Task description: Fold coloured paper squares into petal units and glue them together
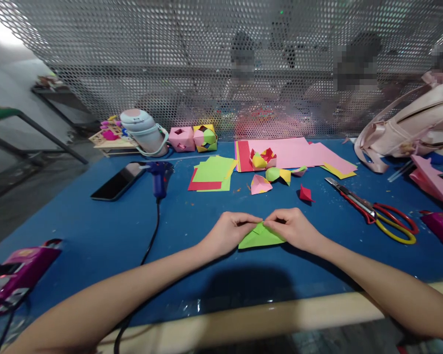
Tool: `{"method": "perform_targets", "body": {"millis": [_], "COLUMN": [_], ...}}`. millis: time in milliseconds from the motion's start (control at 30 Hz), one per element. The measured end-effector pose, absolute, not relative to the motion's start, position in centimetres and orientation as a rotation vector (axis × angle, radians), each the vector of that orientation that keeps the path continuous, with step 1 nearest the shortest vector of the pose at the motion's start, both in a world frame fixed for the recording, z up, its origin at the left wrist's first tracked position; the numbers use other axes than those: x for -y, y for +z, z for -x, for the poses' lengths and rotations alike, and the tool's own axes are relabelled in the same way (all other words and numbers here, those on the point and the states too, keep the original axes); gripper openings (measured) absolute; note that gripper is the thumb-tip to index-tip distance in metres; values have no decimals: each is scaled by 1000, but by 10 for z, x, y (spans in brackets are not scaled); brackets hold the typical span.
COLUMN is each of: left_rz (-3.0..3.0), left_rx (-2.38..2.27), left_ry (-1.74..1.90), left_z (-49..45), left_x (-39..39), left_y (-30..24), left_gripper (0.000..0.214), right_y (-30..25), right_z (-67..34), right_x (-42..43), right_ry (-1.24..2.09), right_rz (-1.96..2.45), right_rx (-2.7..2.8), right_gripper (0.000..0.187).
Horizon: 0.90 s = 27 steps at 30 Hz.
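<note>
Between my hands, near the middle of the blue table, is a folded piece of green paper [261, 238], roughly triangular with its long edge toward me. My left hand [233, 231] pinches its upper left part between thumb and fingers. On the other side my right hand [292, 227] pinches the upper right part, its fingertips almost meeting the left ones. Just beyond lie a folded pink paper piece [260, 185], a small red folded piece [305, 193] and a joined green and yellow piece [278, 175].
Green, red and yellow sheets [214, 171] are stacked beyond my left hand. A blue glue gun [158, 179] and phone [118, 182] lie left, with a cord running toward me. Scissors [395, 221] and a box cutter [350, 196] lie right. Paper cubes [182, 139] stand before the mesh panel [206, 64].
</note>
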<state>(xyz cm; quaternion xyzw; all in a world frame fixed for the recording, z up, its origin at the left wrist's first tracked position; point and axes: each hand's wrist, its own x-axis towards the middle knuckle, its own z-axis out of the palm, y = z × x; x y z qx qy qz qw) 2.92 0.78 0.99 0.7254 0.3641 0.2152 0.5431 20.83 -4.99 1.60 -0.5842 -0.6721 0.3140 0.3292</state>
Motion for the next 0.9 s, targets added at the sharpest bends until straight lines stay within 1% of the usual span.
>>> {"method": "perform_targets", "body": {"millis": [100,233,300,367,467,567,667,900], "left_rz": [-1655,-1425,-1336,-1278,-1344,-1652,-1910,-2084], "left_rx": [-842,-787,-782,-775,-762,-780,-833,-837], "left_ry": [470,411,419,450,468,418,354,375], "left_z": [-29,-30,-30,-31,-31,-30,-29,-28], "left_x": [-10,-12,-13,-15,-17,-15,-11,-6], "left_y": [14,20,21,21,18,15,13,10], "left_gripper": [27,48,52,50,40,32,16,12], "right_y": [14,11,11,10,11,14,16,16], "right_z": [-211,-215,-216,-216,-214,-209,-205,-203], "right_x": [48,46,46,46,47,48,51,56], "right_ry": [810,792,786,781,763,733,704,565], "right_rz": [1538,1547,1553,1551,1524,1478,1422,1304], "right_rx": [1765,1775,1780,1782,1800,1825,1838,2003], "right_gripper": [18,18,19,19,18,16,15,19]}}
